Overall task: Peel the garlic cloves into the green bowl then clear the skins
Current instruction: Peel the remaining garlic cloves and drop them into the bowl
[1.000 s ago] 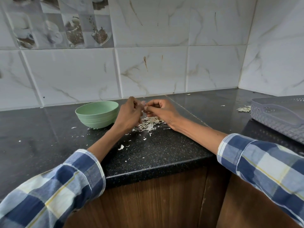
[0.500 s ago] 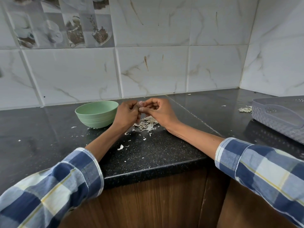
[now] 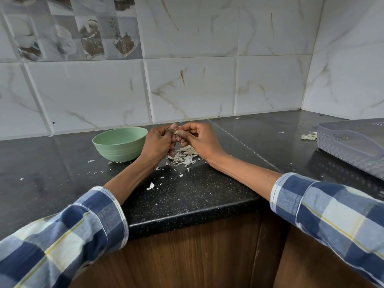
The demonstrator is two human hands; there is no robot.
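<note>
both grips meet above the bench [image 3: 207,183], fingers curled; the left hand [image 3: 159,142] pinches a garlic clove [image 3: 174,127] at its fingertips, and the right hand [image 3: 199,140] pinches at the same clove with thumb and forefinger, a pale scrap of skin showing between them; the clove itself is mostly hidden by the fingers; going left to right: the green bowl [image 3: 120,145] stands upright on the dark bench just left of the left hand, its inside out of sight from this angle; under and just in front of the hands lies a heap of garlic skins [image 3: 184,155], with loose flakes scattered toward the bench edge; far right, a smaller clump of skins [image 3: 308,136] lies beside a grey plastic basket [image 3: 351,146]; checked blue sleeves [image 3: 68,235] cover both forearms near the camera.
</note>
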